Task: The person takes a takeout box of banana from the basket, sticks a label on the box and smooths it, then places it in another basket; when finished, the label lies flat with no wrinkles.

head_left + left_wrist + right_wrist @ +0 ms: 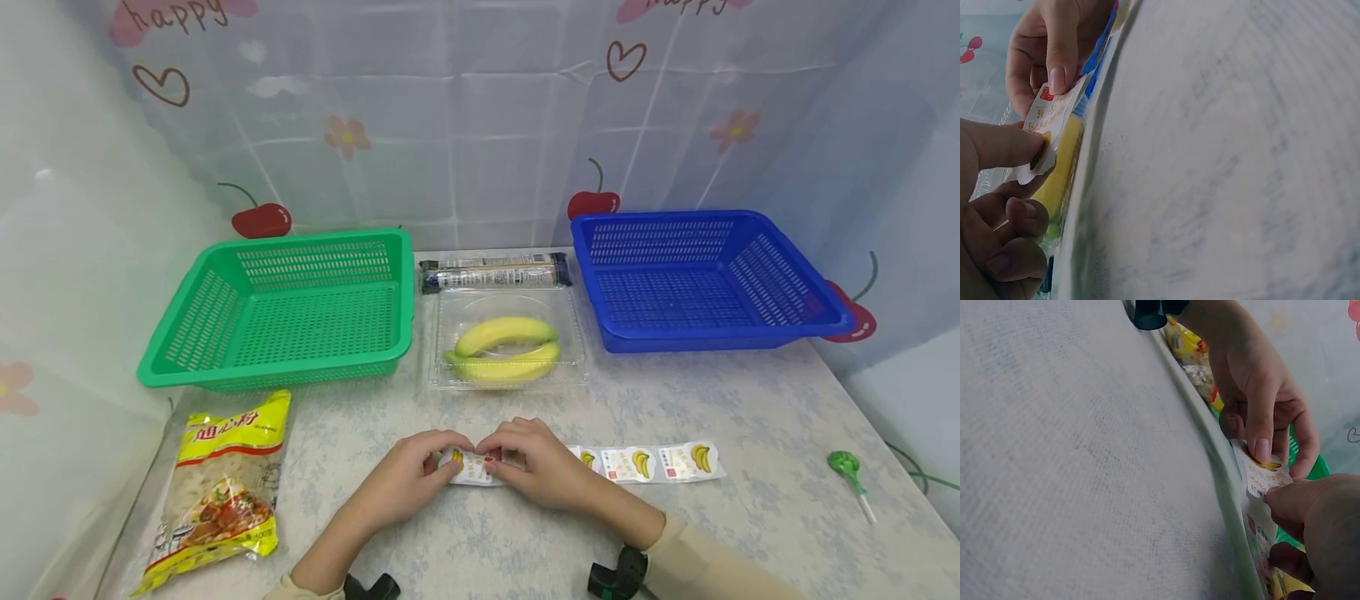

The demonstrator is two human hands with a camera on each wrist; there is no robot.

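Observation:
A strip of white banana stickers (630, 464) lies across the front of the table, each label printed with yellow bananas. At its left end, my left hand (415, 469) pinches the end label between thumb and fingers. My right hand (546, 465) pinches the same label near its red mark, and covers the middle of the strip. Seen from the left wrist, the label (1054, 115) is tilted and spans both thumbs. Beyond the hands, two bananas (504, 337) sit inside a clear plastic box (442, 379).
Behind the box lie dark-ended wrapped packs (495, 273). A green basket (397, 367) stands at the back left, a blue basket (690, 340) at the back right. A yellow pasta bag (217, 492) lies front left. A green lollipop (845, 465) rests near the right edge.

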